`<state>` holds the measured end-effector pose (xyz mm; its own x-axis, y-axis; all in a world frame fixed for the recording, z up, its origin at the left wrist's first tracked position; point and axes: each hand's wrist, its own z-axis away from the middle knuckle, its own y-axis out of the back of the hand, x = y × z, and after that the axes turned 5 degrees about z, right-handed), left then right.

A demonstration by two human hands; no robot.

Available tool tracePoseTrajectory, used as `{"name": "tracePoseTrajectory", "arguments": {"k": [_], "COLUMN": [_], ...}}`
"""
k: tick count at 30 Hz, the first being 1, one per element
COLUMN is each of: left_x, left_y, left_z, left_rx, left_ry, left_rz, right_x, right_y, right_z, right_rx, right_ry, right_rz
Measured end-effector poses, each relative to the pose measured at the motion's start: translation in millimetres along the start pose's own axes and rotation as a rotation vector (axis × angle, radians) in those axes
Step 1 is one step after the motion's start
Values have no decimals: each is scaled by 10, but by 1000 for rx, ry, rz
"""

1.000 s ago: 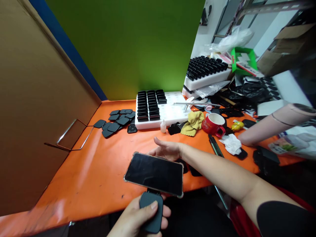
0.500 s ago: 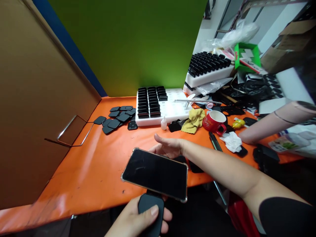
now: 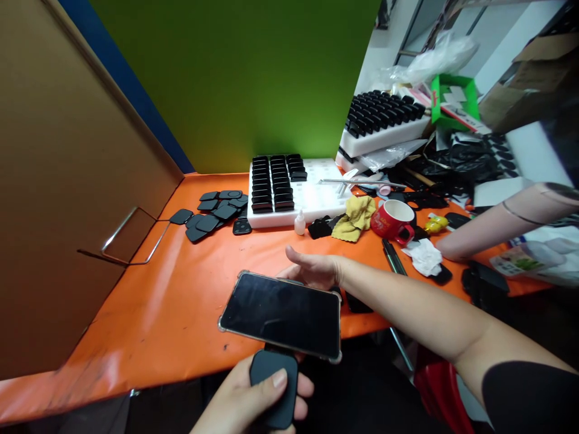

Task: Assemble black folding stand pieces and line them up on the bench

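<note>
A phone in a clear case with bumper corners, its screen dark, is tilted above the front edge of the orange table. Below it my left hand grips a flat black rounded piece, thumb on top and fingers wrapped beneath. That piece meets the phone's near edge; the joint under the phone is hidden. Just beyond the phone's far edge is my right hand, thumb raised and apart from the fingers, which are partly hidden behind the phone. Nothing shows in its grasp.
A white tray with rows of black pieces stands at the back, beside a pile of black plates. Rightward are a small bottle, yellow cloth, red mug and pinkish cylinder. A bent metal stand is at left.
The phone and the black piece in my left hand have shifted slightly left and up in view. My right hand has barely moved and keeps its open shape.
</note>
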<state>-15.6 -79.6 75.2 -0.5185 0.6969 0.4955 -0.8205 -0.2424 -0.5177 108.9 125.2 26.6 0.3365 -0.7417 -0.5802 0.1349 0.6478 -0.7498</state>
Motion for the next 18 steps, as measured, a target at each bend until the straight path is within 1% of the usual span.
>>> {"name": "tracePoseTrajectory", "arguments": {"k": [5, 10, 18], "left_x": [-25, -23, -26], "left_y": [14, 32, 64], "left_z": [-29, -24, -13], "left_rx": [-62, -80, -80], "left_ry": [9, -16, -7], "left_rz": [-12, -27, -50], "right_x": [-2, -23, -45], "right_y": [-12, -40, -66], "right_z": [-13, -16, -11], "right_rx": [-68, -44, -80], "right_ry": [8, -2, -7], "right_rz": [-17, -7, 41]}}
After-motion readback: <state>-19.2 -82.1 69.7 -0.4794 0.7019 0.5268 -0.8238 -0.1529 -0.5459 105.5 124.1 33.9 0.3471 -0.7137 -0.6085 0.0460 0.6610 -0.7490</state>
